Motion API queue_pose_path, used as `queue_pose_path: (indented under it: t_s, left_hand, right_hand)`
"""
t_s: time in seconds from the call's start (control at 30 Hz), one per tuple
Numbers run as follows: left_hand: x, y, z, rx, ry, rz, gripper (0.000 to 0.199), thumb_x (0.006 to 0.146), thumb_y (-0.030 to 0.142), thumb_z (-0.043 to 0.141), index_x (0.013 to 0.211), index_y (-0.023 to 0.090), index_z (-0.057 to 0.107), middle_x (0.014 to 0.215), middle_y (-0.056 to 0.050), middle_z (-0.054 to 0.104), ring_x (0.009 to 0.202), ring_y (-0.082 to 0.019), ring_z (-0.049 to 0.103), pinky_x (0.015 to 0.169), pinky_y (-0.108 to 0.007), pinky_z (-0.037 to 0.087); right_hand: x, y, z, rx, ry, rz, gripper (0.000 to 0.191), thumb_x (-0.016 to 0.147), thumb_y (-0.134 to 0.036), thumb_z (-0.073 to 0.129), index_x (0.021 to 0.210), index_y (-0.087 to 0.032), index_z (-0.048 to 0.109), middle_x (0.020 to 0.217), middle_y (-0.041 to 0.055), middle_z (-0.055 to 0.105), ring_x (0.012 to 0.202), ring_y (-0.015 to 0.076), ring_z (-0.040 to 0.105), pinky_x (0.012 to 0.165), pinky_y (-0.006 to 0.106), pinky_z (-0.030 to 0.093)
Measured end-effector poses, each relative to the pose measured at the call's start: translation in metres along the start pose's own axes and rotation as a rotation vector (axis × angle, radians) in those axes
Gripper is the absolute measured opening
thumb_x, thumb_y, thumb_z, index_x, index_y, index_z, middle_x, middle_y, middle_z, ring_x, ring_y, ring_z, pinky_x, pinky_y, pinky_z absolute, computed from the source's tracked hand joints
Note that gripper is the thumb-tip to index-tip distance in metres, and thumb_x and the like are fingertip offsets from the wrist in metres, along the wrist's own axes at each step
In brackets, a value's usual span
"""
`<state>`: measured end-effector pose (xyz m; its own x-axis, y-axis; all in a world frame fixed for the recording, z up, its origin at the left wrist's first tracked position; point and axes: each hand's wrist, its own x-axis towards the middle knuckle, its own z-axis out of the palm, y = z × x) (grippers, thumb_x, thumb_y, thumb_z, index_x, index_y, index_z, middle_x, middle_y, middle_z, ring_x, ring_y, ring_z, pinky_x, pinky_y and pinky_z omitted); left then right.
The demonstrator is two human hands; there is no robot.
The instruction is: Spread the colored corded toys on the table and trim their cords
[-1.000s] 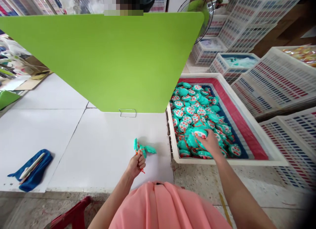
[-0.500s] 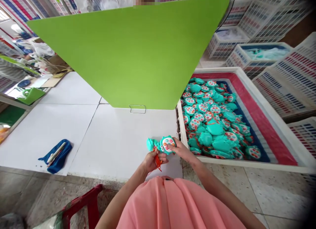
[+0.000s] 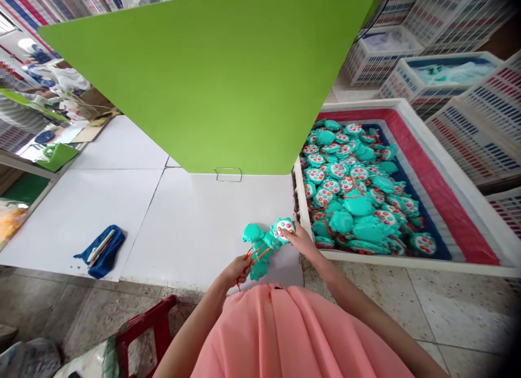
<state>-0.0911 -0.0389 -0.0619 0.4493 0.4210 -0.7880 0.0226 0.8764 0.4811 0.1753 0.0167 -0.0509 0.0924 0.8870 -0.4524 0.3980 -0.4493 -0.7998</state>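
Observation:
In my right hand (image 3: 300, 240) is a teal toy (image 3: 285, 226) with a white round face and coloured buttons, thumb on its face. My left hand (image 3: 237, 271) is closed on orange cords (image 3: 264, 253) that stretch up and right toward the toys. More teal toys (image 3: 253, 232) hang or lie together between the hands, over the white tabletop. Whether each cord is tied to each toy cannot be made out.
A white-rimmed bin (image 3: 304, 204) full of similar teal toys stands to the right. An upright green board (image 3: 228, 90) rises behind the table. A blue cloth with a pale tool (image 3: 106, 253) lies left. A red stool (image 3: 160, 323) stands below, and white crates (image 3: 468, 133) are stacked at right.
My left hand has moved left and down, drawing the orange cords out straight. The bunched toys have spread apart, and my right hand has shifted slightly right and up with its toy.

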Motion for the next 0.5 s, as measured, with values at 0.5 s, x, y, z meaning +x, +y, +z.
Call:
queue_pose_path:
  t_s: [0.5]
  left_hand:
    - [-0.012,0.017,-0.012,-0.012,-0.12,0.002,0.058,0.067,0.069,0.069,0.07,0.02,0.039,0.049,0.013,0.021,0.039,-0.001,0.01,0.042,-0.022,0.0]
  right_hand:
    - [0.001,0.022,0.0,0.013,0.004,-0.137,0.043,0.08,-0.037,0.055,0.12,-0.02,0.056,0.115,0.0105,0.066,0.087,0.02,0.067,0.083,0.039,0.055]
